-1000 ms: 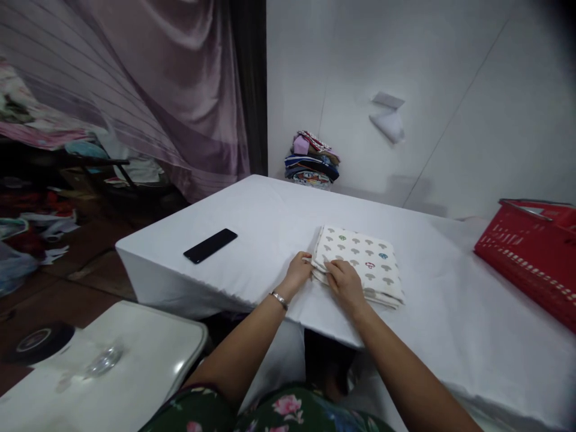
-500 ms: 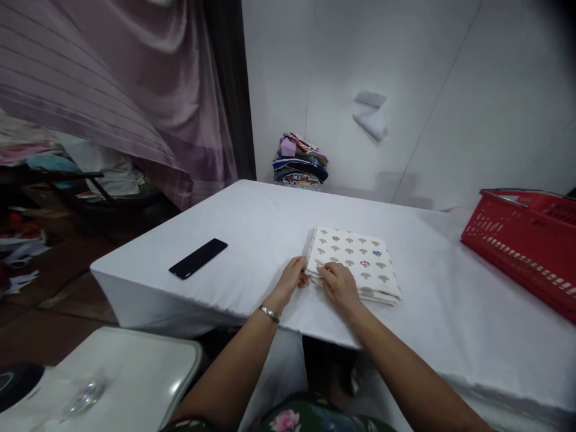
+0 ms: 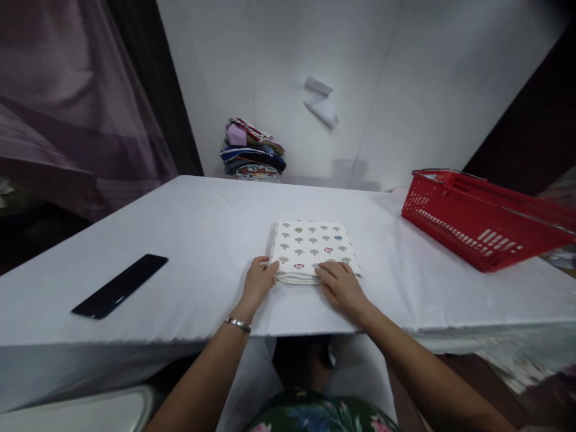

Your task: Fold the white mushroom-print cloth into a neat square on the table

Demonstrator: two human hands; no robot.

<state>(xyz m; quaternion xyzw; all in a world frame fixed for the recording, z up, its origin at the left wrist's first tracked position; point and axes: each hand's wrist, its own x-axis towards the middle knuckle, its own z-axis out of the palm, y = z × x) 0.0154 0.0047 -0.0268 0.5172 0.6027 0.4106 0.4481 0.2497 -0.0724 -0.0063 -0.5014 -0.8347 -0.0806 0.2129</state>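
A folded white cloth (image 3: 310,243) printed with grey mushrooms and a few red, green and blue ones lies on the white-covered table in front of me. At its near left corner, my left hand (image 3: 260,282) has the thumb over the edge and the fingers against the side, pinching the layers. My right hand (image 3: 342,288) rests on the front edge, right of the middle, its fingers stretched across the top layer. The thumb of that hand is low by the front side and partly hidden.
A black phone-like slab (image 3: 120,286) lies on the white tablecloth (image 3: 202,240) at left. The red shopping basket (image 3: 472,219) stands at right. Beyond the far edge, a pile of folded fabrics (image 3: 253,153) sits against the wall. A white chair or stool edge (image 3: 90,414) shows at lower left.
My view has turned right, so everything sits further left in it. The right hand has slid rightward along the cloth's front edge, away from the left hand, which stays at the corner.
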